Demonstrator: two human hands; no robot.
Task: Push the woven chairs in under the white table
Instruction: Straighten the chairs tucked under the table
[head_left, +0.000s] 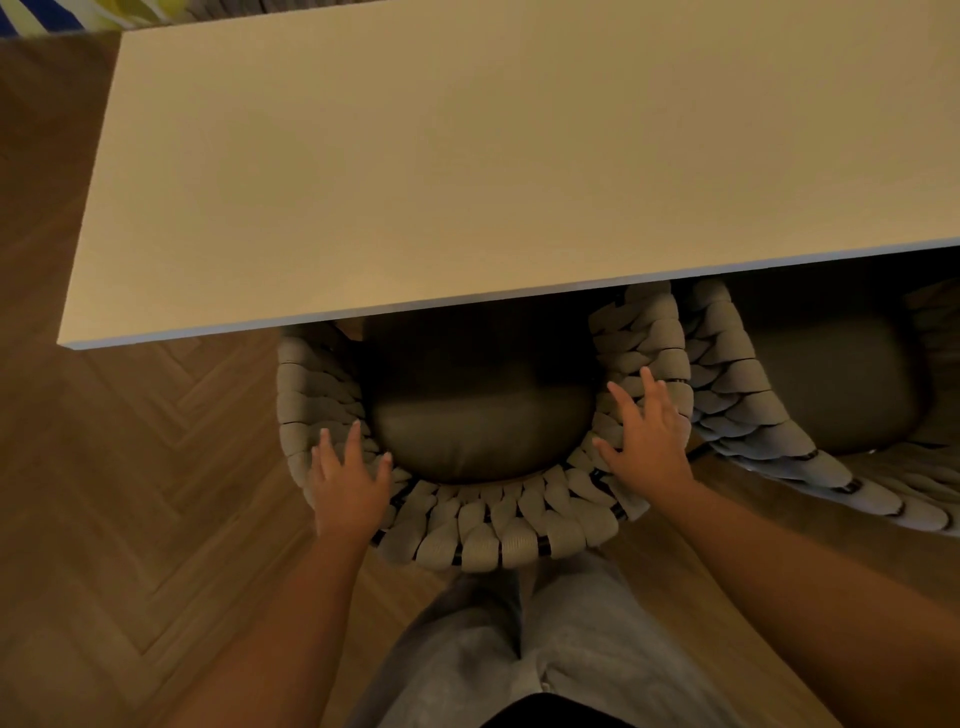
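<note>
The fingers of the left hand (349, 480) are straight and slightly spread, lying flat on the woven rim of the near woven chair (488, 535) at its left rear curve, the thumb angled toward the seat cushion (480, 436). The fingers of the right hand (647, 436) are likewise extended and fanned apart, pressed against the inner face of the chair's right side, with the thumb pointing left over the weave; neither hand curls around or pinches anything. Both forearms reach forward and down from the bottom corners of the view, converging on the chair back, wrists roughly straight. The chair stands partly under the near edge of the white table (467, 182): the front half of its cushion sits in shadow beneath the tabletop, while the curved back still projects toward the person's grey trousers (519, 649). A second woven chair (769, 415) stands just beside it on the right, also partly under the table and cut off by the frame edge. The chairs' legs and the table's legs are hidden. Herringbone wood floor (130, 493) surrounds everything, and a striped fabric (41, 13) at the top left corner is too cropped to identify.
</note>
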